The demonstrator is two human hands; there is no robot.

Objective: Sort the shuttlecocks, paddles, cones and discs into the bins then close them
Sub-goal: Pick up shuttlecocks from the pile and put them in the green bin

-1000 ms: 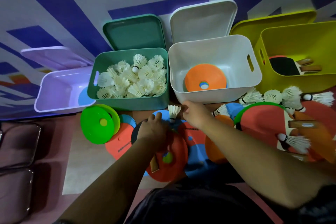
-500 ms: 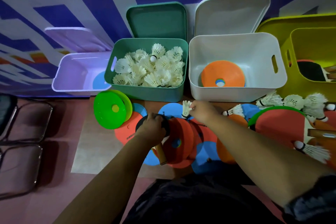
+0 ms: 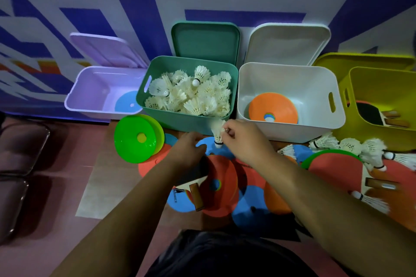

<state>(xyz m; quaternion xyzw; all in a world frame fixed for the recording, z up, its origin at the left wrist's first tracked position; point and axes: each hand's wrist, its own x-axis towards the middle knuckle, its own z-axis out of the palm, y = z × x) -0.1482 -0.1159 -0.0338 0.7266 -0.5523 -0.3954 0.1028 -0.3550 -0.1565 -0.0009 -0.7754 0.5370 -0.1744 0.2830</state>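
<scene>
Left hand (image 3: 188, 149) curls its fingers over the black paddle (image 3: 201, 170) (handle toward the person); right hand (image 3: 243, 141) pinches a shuttlecock (image 3: 218, 132), cork down, just before the green bin (image 3: 186, 119), heaped with shuttlecocks (image 3: 193, 96); its lid (image 3: 206, 41) stands open behind.

White shuttlecock (image 3: 218, 134), cork down, before teal bin (image 3: 180, 122)

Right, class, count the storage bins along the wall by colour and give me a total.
Lilac bin: 1
Green bin: 1
White bin: 1
Yellow bin: 1
Total: 4
</scene>
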